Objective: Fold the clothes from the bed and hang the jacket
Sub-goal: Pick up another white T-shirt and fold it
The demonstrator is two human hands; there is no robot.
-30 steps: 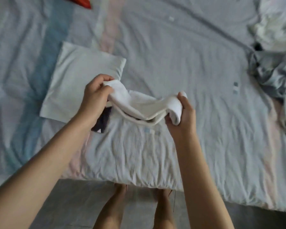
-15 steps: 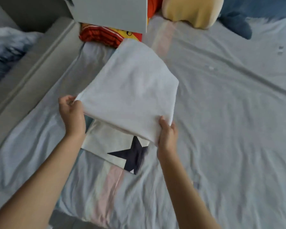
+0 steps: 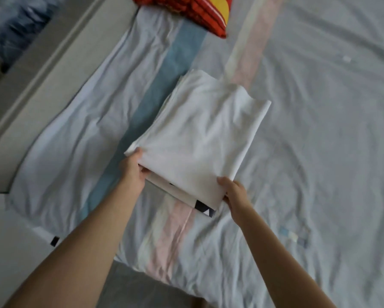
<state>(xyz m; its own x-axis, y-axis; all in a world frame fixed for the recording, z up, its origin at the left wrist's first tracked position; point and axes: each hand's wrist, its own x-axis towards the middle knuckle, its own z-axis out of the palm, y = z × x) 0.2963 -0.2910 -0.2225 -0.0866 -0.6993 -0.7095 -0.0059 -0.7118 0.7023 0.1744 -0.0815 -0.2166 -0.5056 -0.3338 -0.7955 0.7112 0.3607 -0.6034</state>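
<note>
On striped bedding, left hand and right hand grip a folded shirt, apparently.

Your left hand and right hand each pinch a near corner of a folded white garment. It lies over a second folded piece with a dark print, on the striped bed sheet. A red striped cushion sits at the far edge.

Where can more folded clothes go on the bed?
The widest bare patch is the sheet right of the pink stripe. A smaller one lies between the blue stripe and the grey bed edge. The middle is crowded: the left hand and right hand grip the folded white garment over a dark-printed garment. The red striped cushion crowds the top.
</note>
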